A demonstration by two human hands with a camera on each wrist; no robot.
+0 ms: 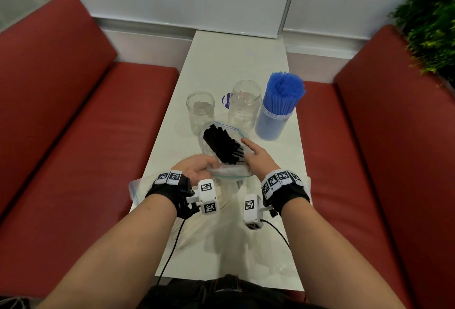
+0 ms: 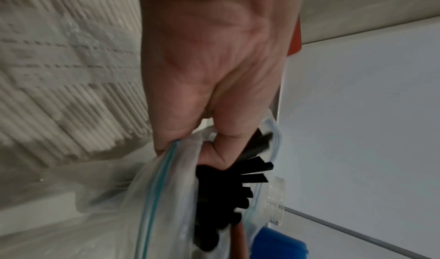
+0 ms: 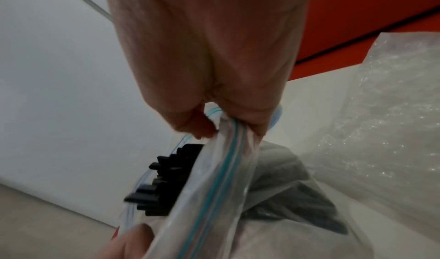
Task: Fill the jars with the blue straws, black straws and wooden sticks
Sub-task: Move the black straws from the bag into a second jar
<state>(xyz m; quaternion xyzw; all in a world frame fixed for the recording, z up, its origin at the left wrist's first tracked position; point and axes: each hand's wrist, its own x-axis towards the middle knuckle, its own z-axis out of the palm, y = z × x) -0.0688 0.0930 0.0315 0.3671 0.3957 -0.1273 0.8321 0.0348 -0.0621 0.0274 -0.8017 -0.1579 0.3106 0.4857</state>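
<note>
Left hand (image 1: 197, 169): grip closed, pinching the near rim of a clear zip-top plastic bag (image 1: 229, 173) held open above the white counter (image 1: 221, 62). Right hand (image 1: 258, 158): grip pinching the opposite rim, forefinger extended. Bag holds black straws (image 1: 224, 144). Two clear glass jars (image 1: 200, 111) stand behind; beside them, a clear plastic tub (image 1: 270, 124) holds blue straws (image 1: 283, 91).

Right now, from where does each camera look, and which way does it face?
Head: sits above, faces forward and down at the table; both forearms, left hand and right hand show.
Left wrist: looks along the left palm at the zip bag.
Right wrist: looks along the right palm at the bag's rim.
All views share the bag and the black straws.
</note>
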